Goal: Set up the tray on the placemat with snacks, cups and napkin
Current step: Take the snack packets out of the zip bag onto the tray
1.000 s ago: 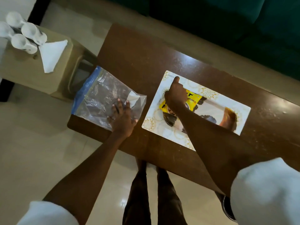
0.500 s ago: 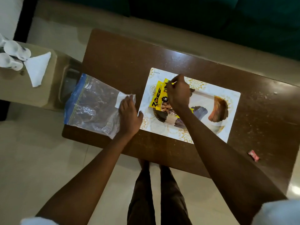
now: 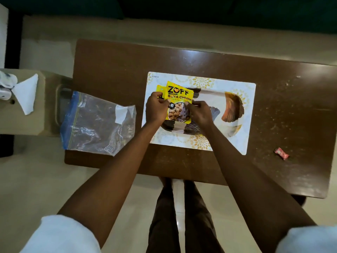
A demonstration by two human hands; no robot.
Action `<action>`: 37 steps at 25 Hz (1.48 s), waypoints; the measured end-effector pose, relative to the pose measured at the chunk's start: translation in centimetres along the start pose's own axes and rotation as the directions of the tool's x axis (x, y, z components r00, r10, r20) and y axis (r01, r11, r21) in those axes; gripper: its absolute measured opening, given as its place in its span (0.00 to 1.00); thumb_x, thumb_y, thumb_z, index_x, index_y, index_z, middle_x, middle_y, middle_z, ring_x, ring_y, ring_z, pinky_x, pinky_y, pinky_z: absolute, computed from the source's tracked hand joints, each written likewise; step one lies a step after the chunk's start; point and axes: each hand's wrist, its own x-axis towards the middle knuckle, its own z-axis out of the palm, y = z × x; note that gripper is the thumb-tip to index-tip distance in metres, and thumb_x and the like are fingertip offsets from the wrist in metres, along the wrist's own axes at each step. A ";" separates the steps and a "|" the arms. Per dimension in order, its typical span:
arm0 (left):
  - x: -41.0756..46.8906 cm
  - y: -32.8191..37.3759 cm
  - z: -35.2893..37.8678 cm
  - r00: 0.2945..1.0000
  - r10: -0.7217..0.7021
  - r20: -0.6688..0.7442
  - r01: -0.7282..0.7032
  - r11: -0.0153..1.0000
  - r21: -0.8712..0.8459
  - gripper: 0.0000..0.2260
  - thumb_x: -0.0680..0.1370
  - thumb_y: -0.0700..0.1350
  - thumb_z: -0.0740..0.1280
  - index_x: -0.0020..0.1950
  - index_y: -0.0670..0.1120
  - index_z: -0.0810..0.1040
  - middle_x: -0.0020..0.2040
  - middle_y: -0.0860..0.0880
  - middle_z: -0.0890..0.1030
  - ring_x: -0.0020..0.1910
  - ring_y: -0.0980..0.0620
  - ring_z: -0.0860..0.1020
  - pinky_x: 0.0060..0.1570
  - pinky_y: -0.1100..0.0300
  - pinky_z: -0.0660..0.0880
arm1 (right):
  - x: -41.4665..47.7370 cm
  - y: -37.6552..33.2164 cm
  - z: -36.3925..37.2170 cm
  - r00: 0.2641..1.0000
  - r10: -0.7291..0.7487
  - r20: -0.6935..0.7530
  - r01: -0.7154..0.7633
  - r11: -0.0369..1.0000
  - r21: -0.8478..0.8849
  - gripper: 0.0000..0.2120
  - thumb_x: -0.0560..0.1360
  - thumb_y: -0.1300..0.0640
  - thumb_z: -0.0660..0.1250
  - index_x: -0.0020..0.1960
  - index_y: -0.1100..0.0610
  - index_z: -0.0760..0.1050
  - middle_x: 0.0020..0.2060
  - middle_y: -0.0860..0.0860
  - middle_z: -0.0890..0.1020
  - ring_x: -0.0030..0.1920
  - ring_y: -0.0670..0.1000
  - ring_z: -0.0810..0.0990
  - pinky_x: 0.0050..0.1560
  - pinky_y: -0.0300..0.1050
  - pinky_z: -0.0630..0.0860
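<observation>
A white placemat [image 3: 250, 114] with gold flowers lies on the brown table [image 3: 116, 66]. On it sits a white tray [image 3: 209, 95] painted with dark and orange fan shapes. Over the tray's left end I hold yellow snack packets [image 3: 179, 96], one on top of another. My left hand [image 3: 155, 110] pinches the packets' left edge and my right hand [image 3: 199, 113] pinches the right edge. A folded white napkin [image 3: 26, 94] and white cups [image 3: 6, 84] sit on a beige side stand [image 3: 20, 121] at far left.
A transparent zip bag [image 3: 94, 123] with a blue seal lies flat on the table's left end, partly over the edge. A small red wrapped sweet [image 3: 281, 153] lies on the table at right. A dark green sofa [image 3: 237, 10] runs along the far side.
My left hand left the zip bag and came across to the snack packets. My right hand shifted to the packets' right edge. The camera moved so the table sits more centred.
</observation>
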 end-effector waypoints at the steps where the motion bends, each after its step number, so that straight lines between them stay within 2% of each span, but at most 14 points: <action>1: 0.1 -0.2 0.4 1.000 -0.001 0.000 0.001 1.000 -0.009 0.18 0.81 0.45 0.70 0.70 0.45 0.76 0.58 0.47 0.84 0.53 0.50 0.80 0.46 0.62 0.70 | 0.1 -0.1 0.3 0.999 -0.036 -0.001 0.036 0.999 -0.004 0.17 0.78 0.48 0.73 0.52 0.63 0.80 0.38 0.50 0.80 0.39 0.49 0.80 0.38 0.45 0.74; 5: 0.1 -0.9 1.7 1.000 0.004 0.012 -0.003 0.996 -0.091 0.21 0.79 0.40 0.71 0.72 0.44 0.73 0.56 0.47 0.82 0.54 0.47 0.81 0.39 0.72 0.73 | 0.6 -0.6 0.3 0.999 -0.010 0.039 0.009 0.999 0.038 0.19 0.77 0.49 0.74 0.55 0.65 0.81 0.46 0.56 0.85 0.48 0.56 0.85 0.46 0.52 0.80; 9: -1.4 -1.3 3.4 0.995 0.014 0.104 0.004 0.985 -0.173 0.24 0.77 0.39 0.74 0.71 0.45 0.70 0.59 0.46 0.84 0.55 0.47 0.84 0.51 0.48 0.83 | 0.3 0.0 -1.7 1.000 0.017 0.006 -0.017 0.994 0.107 0.17 0.75 0.52 0.75 0.59 0.60 0.80 0.49 0.54 0.86 0.50 0.53 0.85 0.46 0.48 0.81; 12: -2.6 -2.0 4.9 0.991 0.013 0.132 0.012 0.983 -0.183 0.23 0.76 0.39 0.76 0.67 0.43 0.71 0.61 0.44 0.83 0.59 0.43 0.83 0.55 0.41 0.83 | -0.1 1.0 -3.0 0.999 -0.013 -0.039 0.018 0.992 0.129 0.13 0.76 0.54 0.72 0.58 0.58 0.81 0.46 0.49 0.86 0.47 0.48 0.85 0.46 0.47 0.81; 16: -4.9 -2.7 7.4 0.974 -0.025 0.225 0.078 0.970 -0.230 0.17 0.81 0.43 0.70 0.68 0.42 0.73 0.61 0.40 0.84 0.60 0.40 0.84 0.59 0.39 0.81 | -0.3 2.1 -4.4 0.972 -0.164 -0.166 0.143 0.981 -0.134 0.14 0.75 0.47 0.66 0.56 0.52 0.82 0.50 0.49 0.86 0.52 0.51 0.84 0.57 0.58 0.80; 19: -6.6 -3.2 9.4 0.939 -0.116 0.323 0.209 0.940 -0.271 0.10 0.85 0.46 0.63 0.59 0.40 0.77 0.54 0.35 0.86 0.49 0.39 0.87 0.49 0.45 0.84 | -0.3 2.9 -5.3 0.909 -0.293 -0.295 0.140 0.883 -0.447 0.19 0.73 0.44 0.64 0.60 0.49 0.83 0.58 0.50 0.84 0.63 0.55 0.79 0.69 0.62 0.69; 22: -7.3 -3.6 10.2 0.892 -0.200 0.405 0.329 0.901 -0.281 0.13 0.87 0.46 0.60 0.58 0.37 0.78 0.52 0.31 0.85 0.40 0.44 0.84 0.43 0.54 0.81 | -0.2 3.3 -5.4 0.924 -0.321 -0.207 0.125 0.766 -0.631 0.19 0.75 0.51 0.65 0.65 0.45 0.81 0.64 0.50 0.82 0.69 0.57 0.76 0.72 0.64 0.62; 25: -7.3 -4.0 9.0 0.845 -0.242 0.476 0.377 0.902 -0.210 0.16 0.86 0.46 0.62 0.61 0.33 0.79 0.52 0.32 0.85 0.35 0.46 0.83 0.35 0.57 0.82 | -0.2 2.8 -5.5 0.927 -0.329 -0.179 0.142 0.752 -0.644 0.21 0.75 0.55 0.65 0.67 0.47 0.80 0.65 0.51 0.82 0.69 0.58 0.76 0.74 0.62 0.61; 27: -7.2 -4.2 7.5 0.908 -0.246 0.340 0.296 0.950 -0.103 0.13 0.85 0.46 0.63 0.59 0.37 0.81 0.49 0.36 0.86 0.37 0.44 0.83 0.38 0.54 0.81 | -1.0 1.8 -4.8 0.882 -0.416 -0.222 0.221 0.780 -0.585 0.21 0.74 0.59 0.66 0.65 0.51 0.82 0.64 0.52 0.83 0.67 0.56 0.77 0.72 0.56 0.66; 29: -6.9 -4.1 5.4 0.988 -0.154 -0.028 0.153 0.987 -0.037 0.11 0.83 0.48 0.65 0.57 0.43 0.81 0.51 0.43 0.84 0.46 0.44 0.82 0.44 0.52 0.77 | -1.6 0.3 -3.0 0.829 -0.486 -0.276 0.352 0.837 -0.419 0.17 0.75 0.62 0.66 0.62 0.56 0.83 0.59 0.53 0.84 0.61 0.54 0.81 0.66 0.49 0.75; 31: -5.4 -3.7 3.0 0.963 -0.023 -0.268 0.005 0.998 -0.068 0.09 0.83 0.48 0.66 0.58 0.44 0.79 0.56 0.45 0.82 0.52 0.47 0.80 0.47 0.53 0.76 | -1.1 -1.3 -0.6 0.859 -0.412 -0.305 0.343 0.904 -0.254 0.12 0.77 0.62 0.67 0.58 0.59 0.84 0.55 0.54 0.86 0.54 0.53 0.84 0.58 0.45 0.79; 33: -2.3 -3.5 1.2 0.969 -0.024 -0.246 -0.001 0.995 -0.101 0.15 0.82 0.47 0.68 0.67 0.43 0.76 0.63 0.44 0.79 0.60 0.47 0.79 0.59 0.51 0.78 | 0.0 -2.1 1.6 0.934 -0.255 -0.251 0.193 0.949 -0.248 0.10 0.77 0.62 0.69 0.56 0.64 0.82 0.51 0.58 0.86 0.53 0.58 0.84 0.50 0.45 0.76; 35: 0.6 -3.2 0.1 0.983 -0.126 -0.130 0.114 0.989 -0.095 0.23 0.81 0.49 0.70 0.74 0.43 0.71 0.68 0.42 0.78 0.67 0.44 0.78 0.67 0.47 0.76 | 1.1 -1.8 3.0 0.968 -0.181 -0.174 0.111 0.930 -0.352 0.12 0.79 0.60 0.68 0.57 0.68 0.77 0.52 0.63 0.84 0.54 0.62 0.82 0.44 0.49 0.72; 37: 2.5 -3.4 -0.3 0.985 -0.156 -0.079 0.150 0.986 -0.070 0.23 0.79 0.48 0.73 0.72 0.44 0.74 0.65 0.41 0.81 0.64 0.41 0.81 0.65 0.44 0.78 | 1.8 -1.4 3.6 0.982 -0.165 -0.095 0.105 0.886 -0.452 0.17 0.80 0.57 0.68 0.61 0.71 0.75 0.53 0.65 0.84 0.55 0.63 0.83 0.41 0.48 0.70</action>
